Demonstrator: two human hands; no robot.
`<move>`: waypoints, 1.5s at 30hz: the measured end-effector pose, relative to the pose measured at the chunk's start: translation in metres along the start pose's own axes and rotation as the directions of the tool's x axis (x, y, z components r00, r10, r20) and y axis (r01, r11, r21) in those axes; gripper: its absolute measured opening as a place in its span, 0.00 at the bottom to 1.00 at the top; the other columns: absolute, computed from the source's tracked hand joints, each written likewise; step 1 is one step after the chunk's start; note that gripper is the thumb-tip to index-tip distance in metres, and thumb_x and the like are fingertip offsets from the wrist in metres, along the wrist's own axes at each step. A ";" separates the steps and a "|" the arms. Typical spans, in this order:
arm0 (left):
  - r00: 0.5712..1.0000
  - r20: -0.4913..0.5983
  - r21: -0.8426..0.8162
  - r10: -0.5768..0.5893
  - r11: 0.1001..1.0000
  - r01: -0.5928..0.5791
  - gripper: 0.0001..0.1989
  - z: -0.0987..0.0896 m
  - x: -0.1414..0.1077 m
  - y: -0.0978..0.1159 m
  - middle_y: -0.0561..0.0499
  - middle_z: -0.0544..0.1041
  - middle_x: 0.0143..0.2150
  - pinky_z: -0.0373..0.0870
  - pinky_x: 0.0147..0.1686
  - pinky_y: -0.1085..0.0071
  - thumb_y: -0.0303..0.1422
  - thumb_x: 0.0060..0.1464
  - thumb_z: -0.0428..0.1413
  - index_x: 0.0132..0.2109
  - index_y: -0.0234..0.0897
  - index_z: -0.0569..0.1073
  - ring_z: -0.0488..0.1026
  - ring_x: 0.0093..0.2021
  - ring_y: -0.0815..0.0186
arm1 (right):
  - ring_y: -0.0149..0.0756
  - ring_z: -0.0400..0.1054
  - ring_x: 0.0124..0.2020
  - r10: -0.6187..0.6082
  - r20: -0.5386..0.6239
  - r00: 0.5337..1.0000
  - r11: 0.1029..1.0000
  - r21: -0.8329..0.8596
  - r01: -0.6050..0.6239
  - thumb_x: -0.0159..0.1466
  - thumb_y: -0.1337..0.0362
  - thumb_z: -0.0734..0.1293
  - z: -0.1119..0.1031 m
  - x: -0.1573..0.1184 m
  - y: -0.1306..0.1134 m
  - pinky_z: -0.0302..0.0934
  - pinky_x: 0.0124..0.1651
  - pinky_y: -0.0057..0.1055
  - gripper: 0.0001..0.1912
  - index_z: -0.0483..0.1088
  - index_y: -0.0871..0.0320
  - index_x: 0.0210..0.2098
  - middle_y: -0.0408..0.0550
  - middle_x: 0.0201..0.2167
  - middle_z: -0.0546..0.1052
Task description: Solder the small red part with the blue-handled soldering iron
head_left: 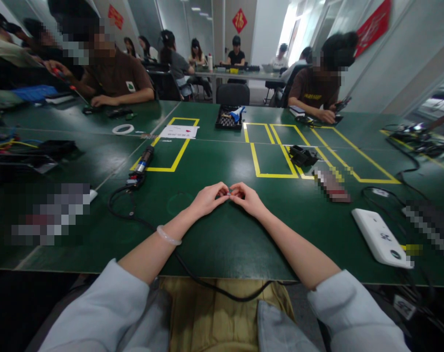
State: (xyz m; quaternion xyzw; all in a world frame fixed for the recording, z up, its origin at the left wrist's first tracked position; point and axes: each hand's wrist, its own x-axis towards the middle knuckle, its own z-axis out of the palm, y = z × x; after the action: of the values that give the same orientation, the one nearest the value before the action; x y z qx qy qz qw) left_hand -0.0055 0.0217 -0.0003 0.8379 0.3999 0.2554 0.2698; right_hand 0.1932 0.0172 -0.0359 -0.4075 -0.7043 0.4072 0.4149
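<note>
From where I stand, the left hand (209,200) and right hand (248,199) meet at the middle of the frame, thumbs and fingertips pinched narrowly on a tiny part (229,193) just above the green table (214,244). I'd judge this as close handling of that part; the next move calls for a steady, light pinch. Fingertips cover most of the piece, so its shape and make escape me. The corded electric screwdriver (145,159), left of centre, lies unheld; blocky blurring hides a slab (331,185) at centre right.
</note>
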 end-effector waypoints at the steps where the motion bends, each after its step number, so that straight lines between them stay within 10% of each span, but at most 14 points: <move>1: 1.000 0.000 -0.005 0.000 1.000 0.000 0.10 0.000 0.000 0.000 0.50 0.76 0.40 0.69 0.41 0.68 0.39 0.59 0.53 0.44 0.39 0.70 0.74 0.39 0.64 | 0.29 0.66 0.28 -0.007 0.006 1.000 1.000 0.004 0.007 0.59 0.60 0.68 0.000 0.000 0.000 0.62 0.35 0.28 0.14 0.67 0.58 0.43 0.44 0.32 0.75; 10: 1.000 -0.025 -0.015 -0.008 1.000 0.008 0.16 -0.016 0.001 0.001 0.49 0.77 0.40 0.67 0.42 0.68 0.42 0.62 0.47 0.46 0.37 0.72 0.73 0.39 0.64 | 0.29 0.63 0.28 -0.020 0.009 1.000 0.999 -0.039 0.021 0.61 0.60 0.66 -0.001 -0.001 -0.002 0.59 0.33 0.27 0.10 0.68 0.59 0.39 0.43 0.31 0.73; 17: 0.936 -0.308 0.196 -0.171 0.951 0.238 0.20 -0.077 -0.008 -0.043 0.46 0.75 0.48 0.66 0.48 0.66 0.43 0.62 0.46 0.53 0.37 0.71 0.72 0.47 0.60 | 0.28 0.62 0.27 0.010 0.019 1.000 0.999 -0.053 -0.009 0.61 0.59 0.67 -0.001 -0.002 -0.004 0.59 0.33 0.27 0.10 0.68 0.58 0.39 0.42 0.29 0.73; 20: 0.851 -0.460 0.368 -0.252 0.819 0.441 0.21 -0.108 -0.023 -0.074 0.42 0.72 0.53 0.62 0.53 0.62 0.41 0.60 0.47 0.54 0.35 0.70 0.68 0.52 0.56 | 0.28 0.63 0.28 0.004 0.021 1.000 0.998 -0.058 -0.003 0.61 0.60 0.67 -0.001 -0.002 -0.004 0.59 0.33 0.27 0.10 0.69 0.58 0.40 0.43 0.30 0.73; 24: 0.628 -0.663 0.396 -0.407 0.521 0.756 0.27 -0.137 -0.049 -0.104 0.37 0.66 0.58 0.58 0.55 0.52 0.43 0.58 0.51 0.59 0.32 0.65 0.62 0.56 0.47 | 0.28 0.63 0.28 0.011 0.026 1.000 0.998 -0.067 -0.009 0.61 0.60 0.66 -0.001 -0.002 -0.005 0.59 0.33 0.27 0.10 0.69 0.58 0.39 0.43 0.31 0.73; 28: 0.501 -0.639 0.332 -0.583 0.379 0.864 0.35 -0.148 -0.064 -0.120 0.34 0.63 0.60 0.61 0.51 0.47 0.48 0.52 0.57 0.60 0.30 0.61 0.60 0.56 0.44 | 0.29 0.63 0.28 0.013 0.028 1.000 0.997 -0.070 -0.011 0.61 0.60 0.66 -0.001 -0.002 -0.006 0.59 0.33 0.27 0.10 0.69 0.58 0.39 0.43 0.30 0.73; 45: 0.594 -0.582 0.347 -0.555 0.491 0.799 0.31 -0.135 -0.053 -0.121 0.28 0.67 0.53 0.67 0.44 0.47 0.46 0.46 0.60 0.54 0.34 0.69 0.65 0.53 0.38 | 0.29 0.61 0.27 -0.005 0.011 1.000 0.992 -0.126 0.006 0.61 0.59 0.67 -0.002 -0.002 -0.007 0.58 0.32 0.27 0.10 0.69 0.58 0.38 0.41 0.27 0.70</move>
State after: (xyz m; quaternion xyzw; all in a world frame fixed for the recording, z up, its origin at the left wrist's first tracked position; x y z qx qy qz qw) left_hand -0.1860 0.0776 0.0068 0.5728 0.8053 0.1530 -0.0049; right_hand 0.1937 0.0129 -0.0295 -0.4288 -0.7319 0.3627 0.3858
